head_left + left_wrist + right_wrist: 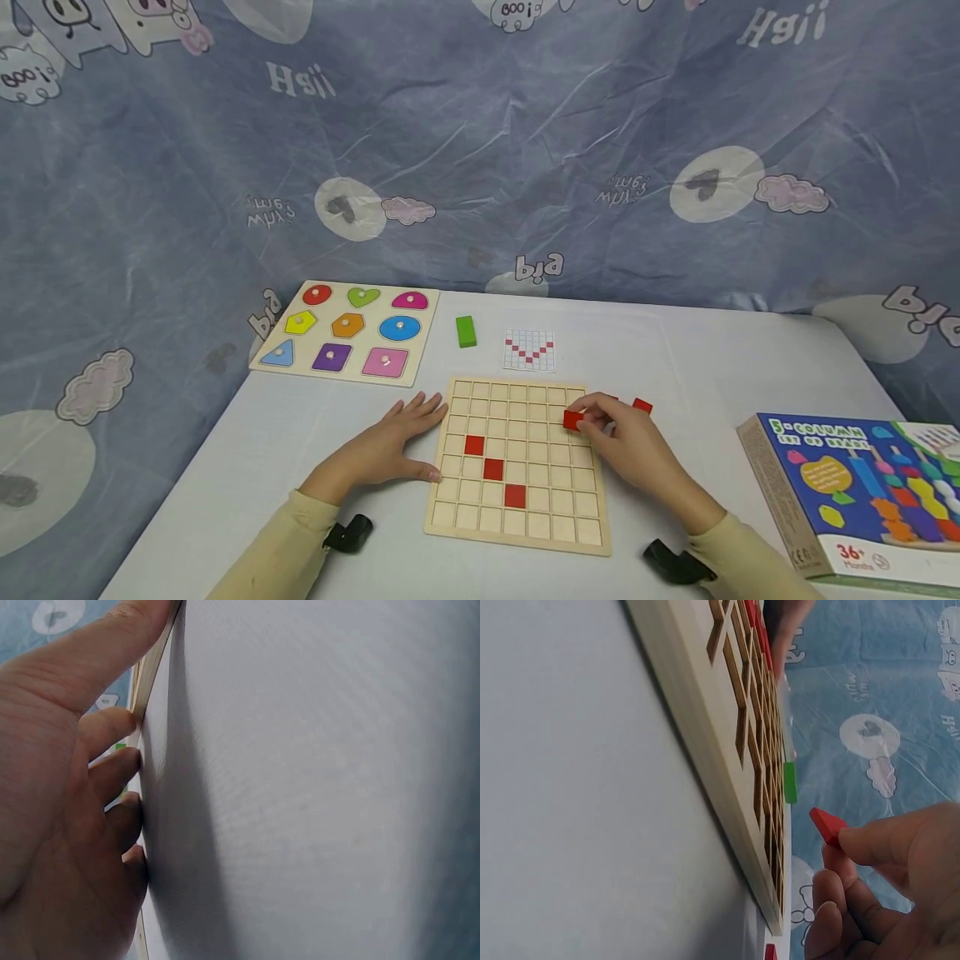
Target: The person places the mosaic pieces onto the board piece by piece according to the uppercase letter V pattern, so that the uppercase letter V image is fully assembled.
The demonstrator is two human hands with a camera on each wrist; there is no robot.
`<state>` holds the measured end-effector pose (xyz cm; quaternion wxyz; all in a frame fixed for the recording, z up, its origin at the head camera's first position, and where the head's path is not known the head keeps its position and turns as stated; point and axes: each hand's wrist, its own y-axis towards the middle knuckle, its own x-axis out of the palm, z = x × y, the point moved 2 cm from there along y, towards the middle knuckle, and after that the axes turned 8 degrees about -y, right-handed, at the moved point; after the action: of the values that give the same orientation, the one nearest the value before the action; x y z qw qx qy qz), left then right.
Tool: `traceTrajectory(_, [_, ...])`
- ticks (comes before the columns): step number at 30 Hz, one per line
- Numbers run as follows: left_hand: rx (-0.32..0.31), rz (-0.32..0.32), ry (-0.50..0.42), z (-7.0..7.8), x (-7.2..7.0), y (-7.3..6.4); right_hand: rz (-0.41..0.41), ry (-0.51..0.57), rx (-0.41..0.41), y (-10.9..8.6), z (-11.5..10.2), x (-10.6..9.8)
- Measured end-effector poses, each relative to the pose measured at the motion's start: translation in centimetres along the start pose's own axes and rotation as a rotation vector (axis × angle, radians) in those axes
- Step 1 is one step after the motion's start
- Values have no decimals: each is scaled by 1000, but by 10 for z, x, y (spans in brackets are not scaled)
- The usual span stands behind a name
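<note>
A wooden grid board [517, 540] lies on the white table, with three red square tiles set in a diagonal, one of them the red tile [492, 470] in the middle. My left hand [386, 446] rests at the board's left edge, fingers extended and thumb touching the frame; the left wrist view shows the fingers [120, 776] along that edge. Between thumb and fingertips my right hand [626, 437] pinches another red tile [573, 420] above the board's upper right cells. In the right wrist view this red tile [827, 825] is tilted and raised off the grid.
Loose red tiles [642, 406] lie behind the right hand. Beyond the board are a pattern card [529, 351] with a red V and a green block [466, 332]. A shape puzzle [348, 333] sits at the back left, a toy box [862, 500] at the right.
</note>
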<state>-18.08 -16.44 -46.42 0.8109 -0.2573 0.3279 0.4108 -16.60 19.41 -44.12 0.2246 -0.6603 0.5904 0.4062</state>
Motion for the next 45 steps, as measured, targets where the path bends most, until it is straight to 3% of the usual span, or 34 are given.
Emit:
traceTrajectory(15, [3,9,13,-1,1,0,-61,43,-9,7,-23,17])
traceTrajectory(26, [12,10,17,-2,1,0,-80,60,-62,13,-38,29])
traceTrajectory(45, [0,8,15,-2,1,1,-147,66,-59,32,-64,50])
